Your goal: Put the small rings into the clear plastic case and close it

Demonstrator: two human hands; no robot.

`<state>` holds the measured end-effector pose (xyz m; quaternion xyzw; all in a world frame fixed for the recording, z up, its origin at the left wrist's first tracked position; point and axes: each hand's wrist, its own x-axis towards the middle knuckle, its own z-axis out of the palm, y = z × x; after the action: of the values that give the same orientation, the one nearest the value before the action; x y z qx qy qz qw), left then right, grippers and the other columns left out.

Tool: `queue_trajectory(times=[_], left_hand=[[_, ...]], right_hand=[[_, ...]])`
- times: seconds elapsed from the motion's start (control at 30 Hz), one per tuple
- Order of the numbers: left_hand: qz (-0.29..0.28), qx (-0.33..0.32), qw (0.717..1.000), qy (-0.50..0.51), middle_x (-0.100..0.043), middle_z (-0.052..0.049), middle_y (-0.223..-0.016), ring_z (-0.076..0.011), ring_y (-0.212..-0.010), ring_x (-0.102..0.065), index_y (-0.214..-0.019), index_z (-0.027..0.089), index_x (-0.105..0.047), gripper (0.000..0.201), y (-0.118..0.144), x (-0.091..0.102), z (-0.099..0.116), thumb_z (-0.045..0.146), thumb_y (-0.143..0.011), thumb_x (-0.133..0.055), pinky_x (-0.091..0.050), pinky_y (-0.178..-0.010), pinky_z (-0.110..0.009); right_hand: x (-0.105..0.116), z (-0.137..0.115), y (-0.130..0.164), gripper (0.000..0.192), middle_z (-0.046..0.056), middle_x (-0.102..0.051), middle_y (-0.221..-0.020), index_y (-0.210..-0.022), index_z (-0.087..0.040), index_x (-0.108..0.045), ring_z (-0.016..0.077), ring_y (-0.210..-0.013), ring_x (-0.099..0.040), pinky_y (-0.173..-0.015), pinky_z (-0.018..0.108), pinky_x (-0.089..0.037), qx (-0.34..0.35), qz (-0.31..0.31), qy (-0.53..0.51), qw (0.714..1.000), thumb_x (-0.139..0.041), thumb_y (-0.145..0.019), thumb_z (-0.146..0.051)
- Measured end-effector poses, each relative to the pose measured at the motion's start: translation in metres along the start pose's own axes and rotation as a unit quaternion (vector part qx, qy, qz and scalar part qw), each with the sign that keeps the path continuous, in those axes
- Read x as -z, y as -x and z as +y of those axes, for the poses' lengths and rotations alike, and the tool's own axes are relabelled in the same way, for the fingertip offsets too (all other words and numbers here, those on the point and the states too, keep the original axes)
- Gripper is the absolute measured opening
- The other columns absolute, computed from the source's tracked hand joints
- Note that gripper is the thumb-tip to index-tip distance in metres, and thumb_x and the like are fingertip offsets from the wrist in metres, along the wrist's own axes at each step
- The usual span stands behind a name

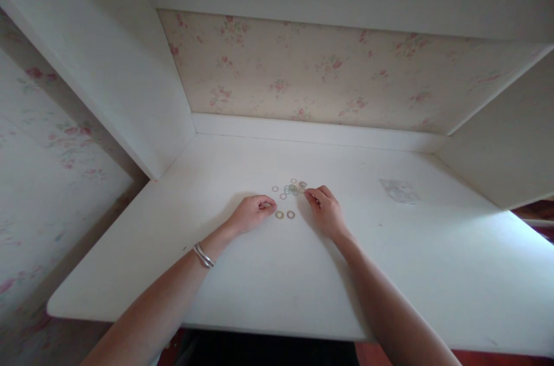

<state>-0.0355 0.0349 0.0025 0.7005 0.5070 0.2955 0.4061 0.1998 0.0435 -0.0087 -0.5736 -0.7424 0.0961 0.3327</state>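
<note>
Rings (291, 188), small and thin, lie scattered in a loose cluster on the white worktop (268, 279), a little beyond the middle of it and just ahead of both hands. Most sit close together in a patch of gold and pale green loops, some touching or overlapping; exact counts are hard to make out at this size. Two gold rings (284, 215) lie side by side slightly nearer the person, apart from the main cluster and between the two hands.

The left hand (253, 213) rests on the worktop with its fingers curled in, fingertips drawn together just beside the nearer pair of rings; whether it pinches one is too small to tell. A silver bangle (203, 255) circles that wrist. The right hand (325, 210) lies palm down, fingers bent, with its fingertips at the right edge of the cluster, touching or almost touching a ring there; a grip cannot be confirmed.

To the right, well apart from the hands, a small clear plastic bag (399, 190) lies flat on the worktop. Floral wallpaper (329, 74) covers the wall behind, and white side panels (125, 66) rise on either side.
</note>
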Motion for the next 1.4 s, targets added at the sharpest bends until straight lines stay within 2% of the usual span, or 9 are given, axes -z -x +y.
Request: queue_trajectory(times=[0.27,0.43,0.67,0.83,0.9,1.03,1.1,1.27,1.4], left_hand=[[-0.001,0.008,1.0,-0.004,-0.07,-0.003,-0.093,-0.0172,-0.085,-0.064,-0.09,0.018,-0.068,0.027,0.0,0.0,0.002,0.039,-0.079,-0.055,-0.047,-0.08,-0.027],[0.001,0.012,1.0,-0.012,-0.071,-0.003,-0.091,-0.0166,-0.082,-0.063,-0.091,0.018,-0.068,0.028,0.0,0.0,0.003,0.039,-0.079,-0.054,-0.047,-0.076,-0.026],[0.002,0.008,1.0,-0.028,-0.07,-0.003,-0.09,-0.0161,-0.08,-0.062,-0.091,0.017,-0.068,0.03,0.0,0.0,0.004,0.041,-0.079,-0.055,-0.046,-0.075,-0.026],[0.001,0.021,0.999,-0.039,-0.069,-0.003,-0.082,-0.017,-0.079,-0.061,-0.092,0.017,-0.068,0.031,-0.001,-0.001,0.004,0.042,-0.079,-0.054,-0.046,-0.071,-0.026],[0.003,0.022,0.999,-0.044,-0.068,-0.002,-0.079,-0.0166,-0.077,-0.061,-0.091,0.017,-0.068,0.031,0.0,-0.001,0.004,0.042,-0.079,-0.053,-0.046,-0.069,-0.025],[0.006,0.014,0.998,-0.058,-0.068,-0.002,-0.078,-0.015,-0.074,-0.06,-0.09,0.018,-0.068,0.03,-0.001,-0.001,0.003,0.041,-0.08,-0.053,-0.045,-0.066,-0.024],[0.008,0.012,0.998,-0.064,-0.067,-0.001,-0.077,-0.0144,-0.071,-0.059,-0.09,0.018,-0.068,0.03,-0.001,-0.001,0.003,0.041,-0.08,-0.053,-0.044,-0.064,-0.023],[0.036,0.007,0.996,-0.084,-0.066,-0.001,-0.072,-0.0137,-0.064,-0.057,-0.092,0.017,-0.068,0.034,-0.01,-0.005,0.01,0.043,-0.082,-0.05,-0.043,-0.06,-0.023],[0.04,-0.017,0.995,-0.093,-0.07,-0.003,-0.084,-0.0153,-0.073,-0.062,-0.094,0.018,-0.069,0.032,-0.03,-0.013,0.015,0.041,-0.082,-0.049,-0.046,-0.068,-0.024]], right_hand=[[0.014,-0.009,0.031,0.035,0.007,-0.058,-0.088,-0.096,-0.021,-0.067,0.0142,-0.077,-0.055,-0.072,0.025,-0.043,0.046,-0.055,-0.004,0.997,-0.036,-0.094,-0.037],[0.015,-0.012,0.032,0.033,0.007,-0.058,-0.09,-0.098,-0.022,-0.068,0.0145,-0.079,-0.055,-0.074,0.025,-0.043,0.066,-0.092,0.025,0.993,-0.037,-0.093,-0.034],[0.017,-0.012,0.035,0.032,0.007,-0.058,-0.09,-0.099,-0.022,-0.067,0.0146,-0.08,-0.053,-0.075,0.026,-0.041,0.083,-0.085,0.051,0.992,-0.037,-0.093,-0.029],[0.019,-0.015,0.035,0.031,0.006,-0.059,-0.087,-0.095,-0.023,-0.069,0.0135,-0.076,-0.053,-0.076,0.026,-0.039,0.093,-0.113,0.081,0.986,-0.039,-0.092,-0.029],[0.021,-0.015,0.034,0.031,0.005,-0.059,-0.086,-0.092,-0.023,-0.07,0.0133,-0.076,-0.054,-0.075,0.026,-0.039,0.081,-0.1,0.07,0.989,-0.039,-0.091,-0.03],[0.027,-0.012,0.031,0.032,0.005,-0.06,-0.086,-0.091,-0.022,-0.069,0.0126,-0.071,-0.054,-0.07,0.024,-0.041,0.004,-0.002,0.018,1.0,-0.04,-0.091,-0.035],[0.029,-0.007,0.029,0.031,0.004,-0.059,-0.086,-0.089,-0.022,-0.069,0.0119,-0.067,-0.054,-0.066,0.024,-0.042,-0.029,0.026,0.009,0.999,-0.041,-0.09,-0.036],[0.028,0.0,0.027,0.028,0.003,-0.059,-0.086,-0.087,-0.023,-0.069,0.0119,-0.068,-0.056,-0.065,0.023,-0.041,-0.057,0.009,0.02,0.998,-0.043,-0.088,-0.034],[0.028,0.0,0.028,0.029,0.002,-0.059,-0.087,-0.089,-0.025,-0.069,0.0112,-0.068,-0.056,-0.065,0.023,-0.04,-0.054,-0.008,0.045,0.997,-0.041,-0.089,-0.033]])
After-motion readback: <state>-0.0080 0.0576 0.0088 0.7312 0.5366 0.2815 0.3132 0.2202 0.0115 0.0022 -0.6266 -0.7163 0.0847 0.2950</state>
